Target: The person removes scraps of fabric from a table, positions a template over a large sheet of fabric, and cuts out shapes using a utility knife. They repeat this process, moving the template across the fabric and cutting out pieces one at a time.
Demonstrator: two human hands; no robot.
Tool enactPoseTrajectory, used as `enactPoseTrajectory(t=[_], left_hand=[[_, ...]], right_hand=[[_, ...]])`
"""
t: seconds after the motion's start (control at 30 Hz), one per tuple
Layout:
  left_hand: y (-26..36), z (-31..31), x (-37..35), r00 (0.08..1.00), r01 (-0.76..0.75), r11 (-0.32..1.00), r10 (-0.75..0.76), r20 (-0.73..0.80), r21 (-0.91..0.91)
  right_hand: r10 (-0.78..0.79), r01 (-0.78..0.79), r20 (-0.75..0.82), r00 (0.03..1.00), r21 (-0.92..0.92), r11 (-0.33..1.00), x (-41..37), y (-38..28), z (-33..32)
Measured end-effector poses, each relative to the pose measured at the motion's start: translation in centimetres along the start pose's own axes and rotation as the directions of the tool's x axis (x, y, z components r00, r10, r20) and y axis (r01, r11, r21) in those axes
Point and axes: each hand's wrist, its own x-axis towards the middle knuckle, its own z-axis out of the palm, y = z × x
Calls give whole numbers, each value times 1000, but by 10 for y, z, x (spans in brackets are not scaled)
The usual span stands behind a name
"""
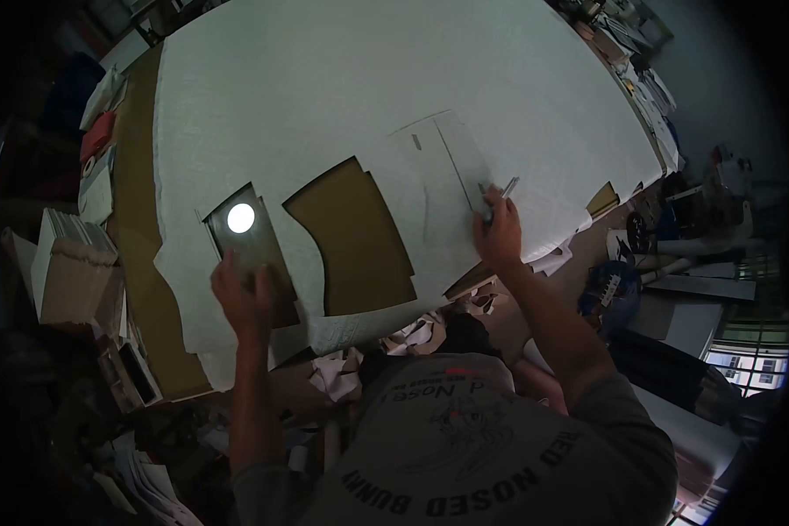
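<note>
My left hand [241, 294] is at the lower end of a narrow, dark grey shape [259, 241] with a bright round white spot. Its index finger and thumb point forward and stand apart; the other fingers are blurred. My right hand [500, 232] is closed around a slim silver pen-like tool [511, 186], which sticks up past the fingers. That hand rests at the right edge of a pale flat pattern piece [447, 167] marked with a dark lengthwise line. Between my hands, a curved cutout [355, 241] in the white sheet [324, 88] bares the brown surface below.
Brown board [131, 202] shows along the sheet's left side. Stacked boards [74, 272] and papers stand beyond it. Crumpled scraps [337, 373] lie below the near edge. At the far right edge is clutter [627, 57]; a blue shoe [609, 294] lies lower right.
</note>
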Motion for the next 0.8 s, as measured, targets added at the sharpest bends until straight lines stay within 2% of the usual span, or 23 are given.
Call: enactPoseTrajectory(t=[0.07, 0.1, 0.13, 0.17, 0.2, 0.23, 0.27, 0.33, 0.4, 0.47, 0.8], left_hand=[[67, 48, -17, 984, -146, 979, 158, 83, -142], [106, 68, -23, 978, -155, 970, 178, 108, -189], [138, 86, -25, 972, -161, 960, 195, 131, -230], [157, 104, -23, 975, -158, 966, 186, 124, -202], [172, 125, -19, 971, -187, 956, 214, 106, -225], [183, 140, -15, 965, -217, 944, 246, 90, -247], [192, 151, -11, 965, -220, 950, 245, 93, -221], [204, 162, -3, 949, -298, 953, 302, 86, -59], [209, 164, -2, 954, -286, 958, 287, 85, -16], [211, 165, -5, 960, -270, 963, 267, 84, 24], [207, 171, -4, 974, -221, 975, 219, 60, 19]], right_hand=[[73, -84, 97, 993, 118, 989, -1, 2, -4], [68, -81, 95, 993, 137, 987, 2, 3, -8], [36, -61, 162, 986, 147, 987, 6, 4, -14], [1, -40, 231, 973, 162, 986, 7, 11, -20], [-10, -36, 233, 972, 193, 980, 8, 23, -25], [-38, -47, 287, 957, 283, 958, 8, 35, -30], [-65, -66, 333, 940, 367, 928, 9, 47, -35], [-94, -57, 356, 930, 391, 919, 11, 78, -52], [-142, -34, 389, 910, 412, 910, 14, 104, -60], [-226, 54, 330, 917, 455, 889, 13, 120, -62], [-251, 104, 298, 921, 434, 895, 15, 113, -65]])
